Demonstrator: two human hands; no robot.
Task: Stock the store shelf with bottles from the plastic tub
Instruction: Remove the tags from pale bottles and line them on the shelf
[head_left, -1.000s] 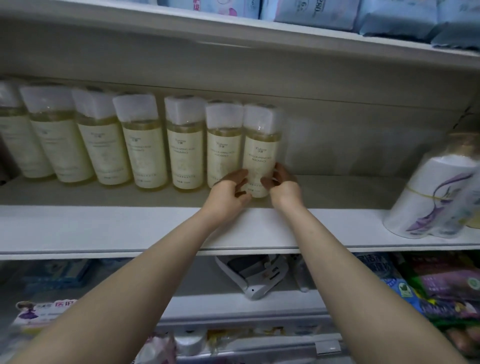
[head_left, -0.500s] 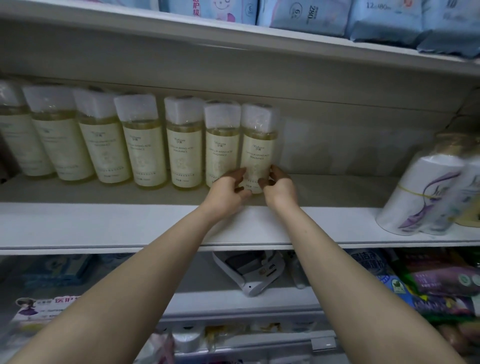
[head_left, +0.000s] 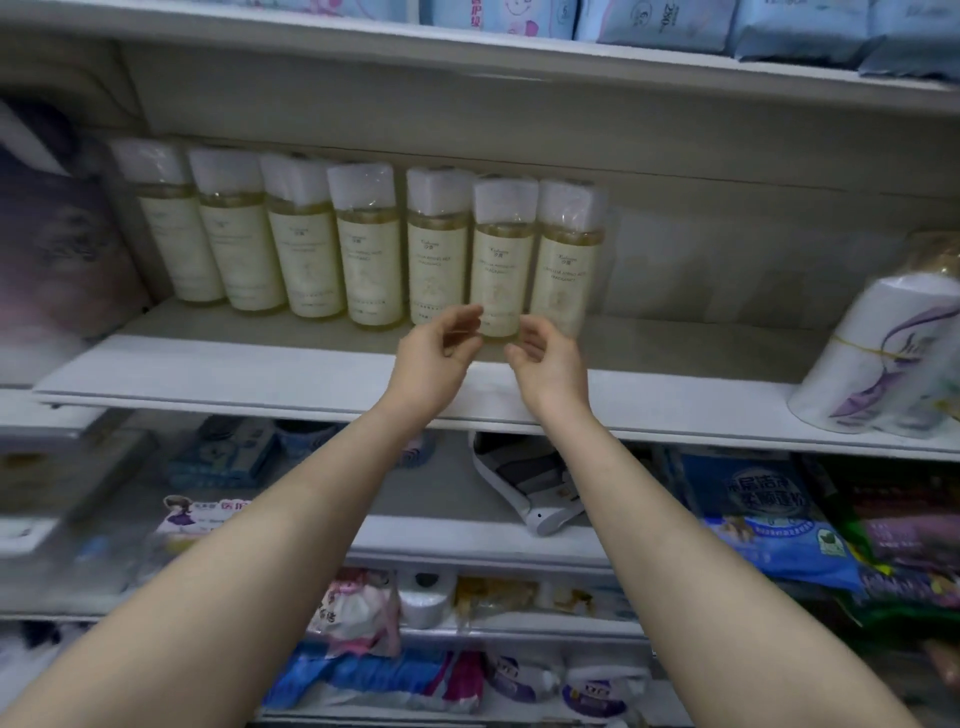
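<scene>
- Both hands had let go of the rightmost bottle (head_left: 569, 260) they gripped a moment before; the left hand (head_left: 434, 351) and right hand (head_left: 548, 361) hung just near of it, fingers loosely curled, empty.
- The bottle stood upright on the shelf (head_left: 234, 374), ending the row.
- This placement looked finished; the tub was out of view.

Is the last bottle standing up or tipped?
Upright: the rightmost bottle stands on the shelf, its cap on top.

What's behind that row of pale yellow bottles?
Only the pale grey back wall of the white shelf shows, above and right of the pale yellow, white-capped plastic bottles. Anything directly behind them is hidden.
</scene>
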